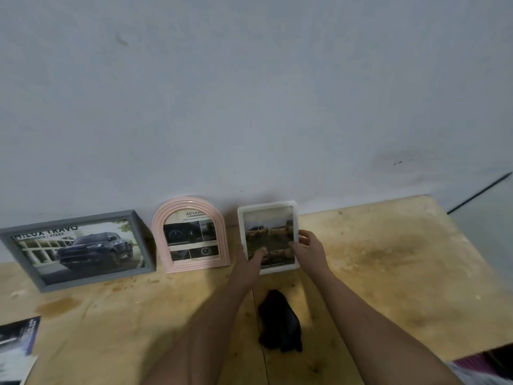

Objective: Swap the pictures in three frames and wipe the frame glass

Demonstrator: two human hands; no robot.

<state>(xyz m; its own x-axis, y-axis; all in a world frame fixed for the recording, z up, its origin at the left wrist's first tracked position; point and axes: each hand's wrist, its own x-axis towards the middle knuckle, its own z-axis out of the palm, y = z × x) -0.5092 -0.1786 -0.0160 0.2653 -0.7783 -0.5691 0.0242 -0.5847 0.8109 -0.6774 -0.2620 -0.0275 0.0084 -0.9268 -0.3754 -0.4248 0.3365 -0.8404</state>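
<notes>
Three picture frames lean against the wall at the back of a wooden table. A grey frame [80, 250] at the left shows a dark car. A pink arched frame [191, 234] stands in the middle. At the right is a white frame [268, 234] with a picture of yellowish vehicles. My left hand [251, 258] grips its lower left edge, thumb on the glass. My right hand [308, 243] holds its right edge. A dark cloth [280, 320] lies crumpled on the table between my forearms.
The wooden table [388, 262] is stained and ends at the right near a pale wall. Loose printed pictures [16, 345] lie at the front left edge. Some striped fabric [483, 362] shows at the bottom right corner.
</notes>
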